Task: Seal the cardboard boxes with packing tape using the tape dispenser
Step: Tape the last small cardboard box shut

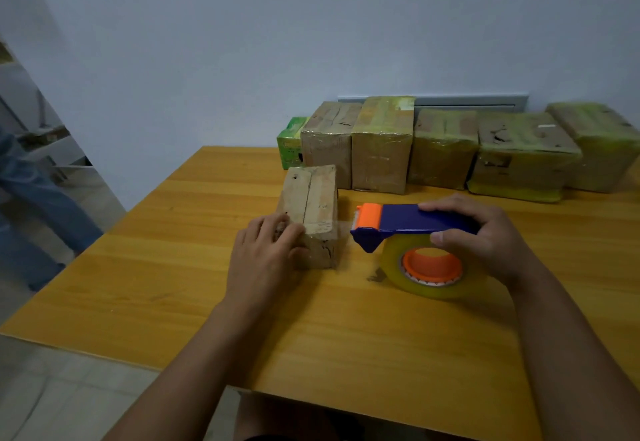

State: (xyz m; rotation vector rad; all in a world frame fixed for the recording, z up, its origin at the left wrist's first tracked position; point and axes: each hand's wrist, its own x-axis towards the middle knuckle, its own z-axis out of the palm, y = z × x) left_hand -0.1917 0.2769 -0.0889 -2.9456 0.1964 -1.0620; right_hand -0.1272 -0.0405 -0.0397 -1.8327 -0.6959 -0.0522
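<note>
At frame centre, our left hand (266,250) lies flat-fingered on the small box (313,214), pinning the tape end. Just right, our right hand (485,236) wraps the tape dispenser (408,224), drawing tape taut over the desk (173,285).

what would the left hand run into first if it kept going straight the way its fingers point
The left hand already rests on the small brown cardboard box. Pushing on, it would likely meet the row of taped cardboard boxes by the wall, though depth is unclear.
</note>
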